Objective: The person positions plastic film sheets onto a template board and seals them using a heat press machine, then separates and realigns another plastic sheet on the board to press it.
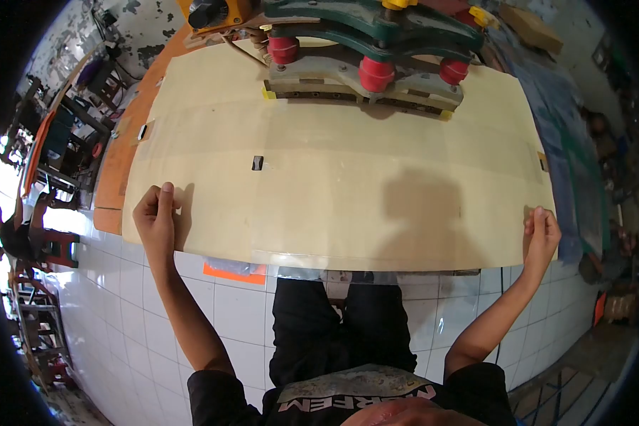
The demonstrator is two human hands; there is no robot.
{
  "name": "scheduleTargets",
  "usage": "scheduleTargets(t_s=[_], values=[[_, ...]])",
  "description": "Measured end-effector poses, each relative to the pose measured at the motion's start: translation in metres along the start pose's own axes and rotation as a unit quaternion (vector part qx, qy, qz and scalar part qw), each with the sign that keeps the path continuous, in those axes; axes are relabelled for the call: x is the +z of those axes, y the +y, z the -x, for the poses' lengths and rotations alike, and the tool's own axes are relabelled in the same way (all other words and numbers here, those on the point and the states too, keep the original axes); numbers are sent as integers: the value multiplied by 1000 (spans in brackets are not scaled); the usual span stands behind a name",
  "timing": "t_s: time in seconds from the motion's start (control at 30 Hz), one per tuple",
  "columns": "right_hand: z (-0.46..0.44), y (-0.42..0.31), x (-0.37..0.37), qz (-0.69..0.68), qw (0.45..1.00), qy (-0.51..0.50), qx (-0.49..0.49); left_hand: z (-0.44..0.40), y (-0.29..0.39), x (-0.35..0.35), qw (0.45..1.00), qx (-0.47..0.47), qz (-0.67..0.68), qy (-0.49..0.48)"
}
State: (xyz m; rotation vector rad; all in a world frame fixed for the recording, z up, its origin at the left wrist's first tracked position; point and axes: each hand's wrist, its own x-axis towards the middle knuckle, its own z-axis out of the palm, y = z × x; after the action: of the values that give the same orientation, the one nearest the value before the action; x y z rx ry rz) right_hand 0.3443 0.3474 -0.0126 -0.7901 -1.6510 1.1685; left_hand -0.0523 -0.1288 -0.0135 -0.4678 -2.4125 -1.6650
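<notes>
My left hand [156,219] is closed, thumb pointing up, over the front left part of a cream board [192,128] covering the table. At the board's front right edge my right hand [542,233] is closed too, thumb against curled fingers. Whatever either hand pinches, if anything, is hidden or too thin to make out. Between the hands, clear plastic film [298,258] shows as a glossy strip along the front edge. A small black tab [258,163] sits on the board to the right of my left hand.
A green and grey metal fixture [366,64] with red and yellow knobs stands at the back of the board. Blue sheeting [564,163] lies along the right side. An orange sheet [234,273] shows below the front edge. Another person [18,231] is far left.
</notes>
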Motion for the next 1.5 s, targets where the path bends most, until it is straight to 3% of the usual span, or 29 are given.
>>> scheduleTargets(t_s=[1.5], values=[[3, 1, 1, 29, 999, -18, -8, 4, -1, 0, 1000, 29, -9, -7]])
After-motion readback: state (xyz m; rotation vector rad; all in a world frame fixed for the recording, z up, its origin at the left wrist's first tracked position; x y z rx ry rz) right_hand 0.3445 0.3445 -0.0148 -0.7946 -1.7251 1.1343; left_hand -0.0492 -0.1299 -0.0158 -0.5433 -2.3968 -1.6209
